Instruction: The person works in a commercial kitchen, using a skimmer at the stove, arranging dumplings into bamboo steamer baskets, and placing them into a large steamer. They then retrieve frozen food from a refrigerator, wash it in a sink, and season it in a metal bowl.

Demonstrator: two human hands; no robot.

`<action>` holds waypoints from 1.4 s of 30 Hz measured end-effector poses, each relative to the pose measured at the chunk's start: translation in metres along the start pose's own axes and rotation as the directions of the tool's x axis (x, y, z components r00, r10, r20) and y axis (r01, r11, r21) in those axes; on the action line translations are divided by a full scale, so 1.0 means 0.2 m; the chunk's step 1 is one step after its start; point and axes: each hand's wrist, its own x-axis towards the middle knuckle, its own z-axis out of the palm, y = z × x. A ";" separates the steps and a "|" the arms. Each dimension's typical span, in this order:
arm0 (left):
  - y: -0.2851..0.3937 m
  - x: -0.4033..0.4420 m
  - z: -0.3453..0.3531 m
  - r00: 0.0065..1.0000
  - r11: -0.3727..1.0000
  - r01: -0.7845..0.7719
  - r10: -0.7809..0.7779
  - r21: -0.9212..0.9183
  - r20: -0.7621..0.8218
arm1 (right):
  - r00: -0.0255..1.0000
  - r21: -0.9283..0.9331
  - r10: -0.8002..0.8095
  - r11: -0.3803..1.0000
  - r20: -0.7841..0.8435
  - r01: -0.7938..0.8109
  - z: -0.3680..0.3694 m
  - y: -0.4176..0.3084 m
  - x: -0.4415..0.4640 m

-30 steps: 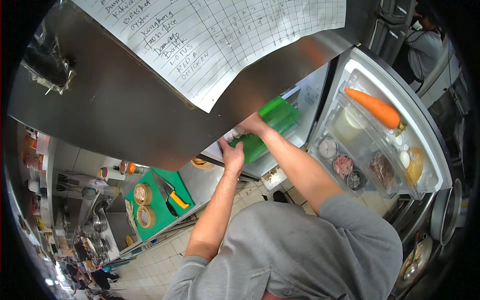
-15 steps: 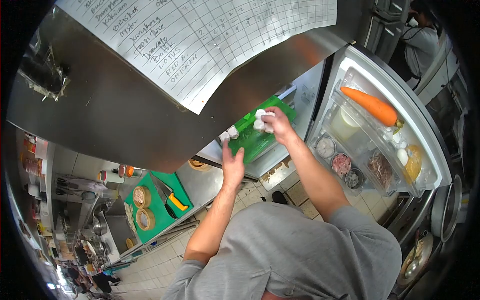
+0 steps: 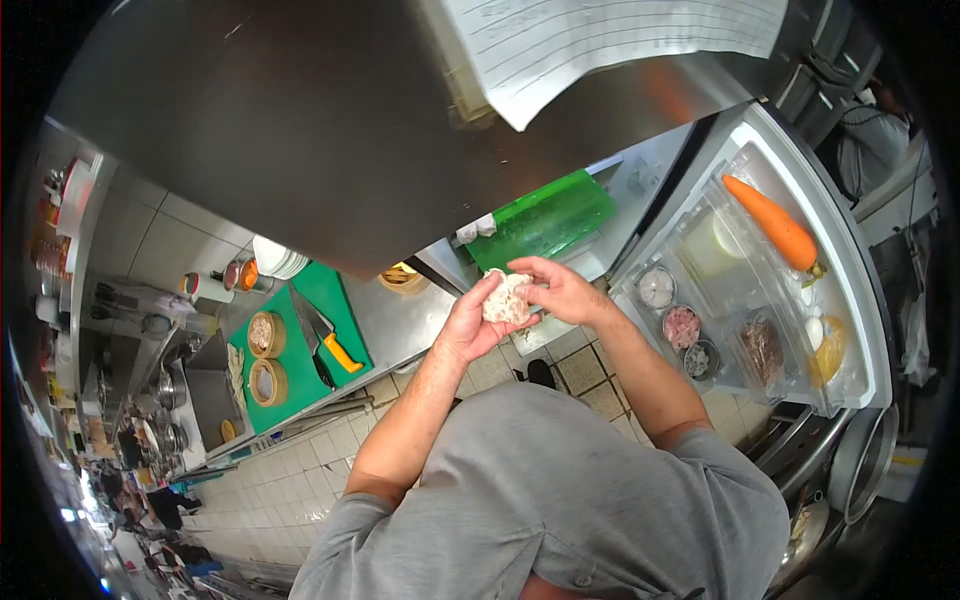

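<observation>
A lumpy whitish food piece [image 3: 506, 298] is between my two hands, in front of the open fridge; its exact kind I cannot make out. My left hand [image 3: 468, 322] cups it from below and the left. From the right, my right hand [image 3: 568, 295] has its fingers curled against it. Behind them, inside the fridge, lies a green tray or board [image 3: 550, 218]. More white pieces [image 3: 478, 229] sit at its left end.
The open fridge door [image 3: 870, 330] on the right holds a carrot [image 3: 772, 222] and small bowls. At left, a green cutting board [image 3: 300, 395] carries a yellow-handled knife [image 3: 342, 352] and bamboo steamers [image 3: 267, 335]. A paper sheet [image 3: 620, 45] hangs on the fridge front.
My right hand has brought the whitish food out of the fridge toward my body. My left hand has left the white pieces inside and come under the food. The view has shifted.
</observation>
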 end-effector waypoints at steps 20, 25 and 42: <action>0.48 -1.31 -0.92 0.910 0.925 -0.380 0.372 -0.012 -0.185 | 0.837 0.297 0.218 0.865 0.502 -0.404 1.57 0.26 0.59; 0.71 -1.84 -1.12 0.723 0.877 -0.429 0.476 0.214 -0.501 | 0.847 -0.049 0.235 0.969 0.476 -0.241 2.22 0.38 0.77; 1.08 -2.86 -1.55 0.512 0.769 -0.596 0.584 0.229 -0.629 | 0.388 0.117 0.605 0.438 0.695 -0.892 3.25 0.53 1.11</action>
